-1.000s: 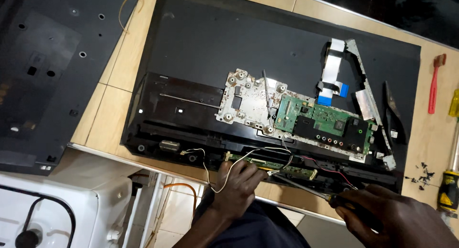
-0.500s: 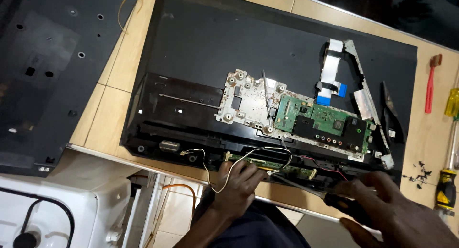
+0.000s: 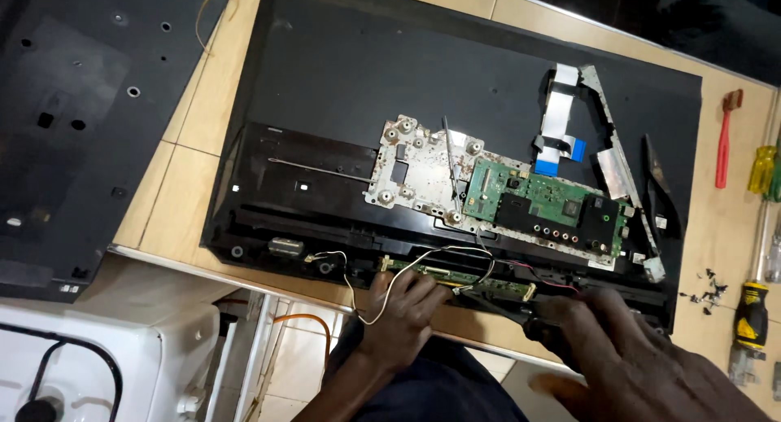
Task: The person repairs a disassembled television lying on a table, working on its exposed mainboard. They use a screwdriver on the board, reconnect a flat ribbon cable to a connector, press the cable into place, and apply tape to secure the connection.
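Item: large flat black television chassis [image 3: 390, 88], rear cover off, lying face down on a pale wooden table [image 3: 203, 170], its lower edge at the table's near edge.

Fittings on the chassis:
- Bare metal mounting plate [image 3: 415, 170], pitted and spotted with rust, with raised screw posts, centre.
- Green printed circuit board [image 3: 545, 206], rectangular, just right of the plate, with a row of round connectors along its lower edge.
- White flat ribbon cables with blue ends [image 3: 560, 121], above the green board.
- Narrow green strip board [image 3: 455, 277], long and thin, lying along the lower frame; white wires [image 3: 382, 296] loop from the frame across it.

Hands:
- Left hand [image 3: 403, 312]: fingers curled and bent down, tips resting on the narrow strip board at its left end, beside the white wire loop. Whether they pinch anything cannot be told.
- Right hand [image 3: 618, 341]: fingers closed around a dark tool handle [image 3: 541, 331], whose thin shaft runs toward the strip board's right end.

Surroundings:
- Detached black plastic back cover [image 3: 73, 121] with round holes, lying left of the chassis.
- Red-handled screwdriver [image 3: 724, 141] and yellow-handled screwdriver [image 3: 762, 168], on the table to the right.
- Yellow-and-black-handled screwdriver [image 3: 750, 316], lower right, near a scatter of small dark screws [image 3: 706, 288].
- White cooker top [image 3: 89, 365], lower left, below table level.
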